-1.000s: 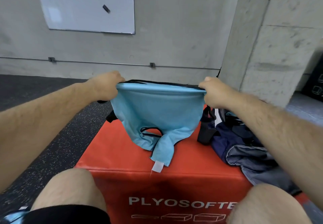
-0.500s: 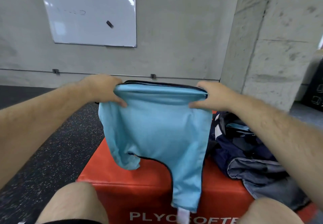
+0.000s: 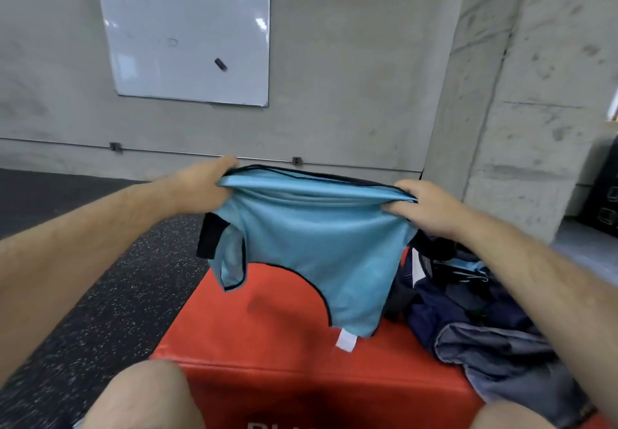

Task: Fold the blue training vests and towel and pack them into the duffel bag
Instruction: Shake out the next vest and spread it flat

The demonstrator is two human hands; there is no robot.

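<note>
A light blue training vest (image 3: 317, 248) with black trim hangs in the air above a red foam box (image 3: 267, 335). My left hand (image 3: 204, 188) grips its upper left corner and my right hand (image 3: 424, 208) grips its upper right corner, stretching the top edge between them. Its white label dangles at the lowest point. On the right of the box sits the dark navy and grey duffel bag (image 3: 485, 328), open, with something light blue (image 3: 468, 266) showing inside.
The box stands on black speckled rubber flooring (image 3: 100, 278). My bare knees (image 3: 147, 395) frame its near edge. A concrete wall with a whiteboard (image 3: 187, 37) lies ahead and a concrete pillar (image 3: 535, 111) rises at the right.
The vest has shaken out and hangs longer than a second ago, its tail swinging from centre to the right. Both hands stay at its top corners. The view has tilted upward.
</note>
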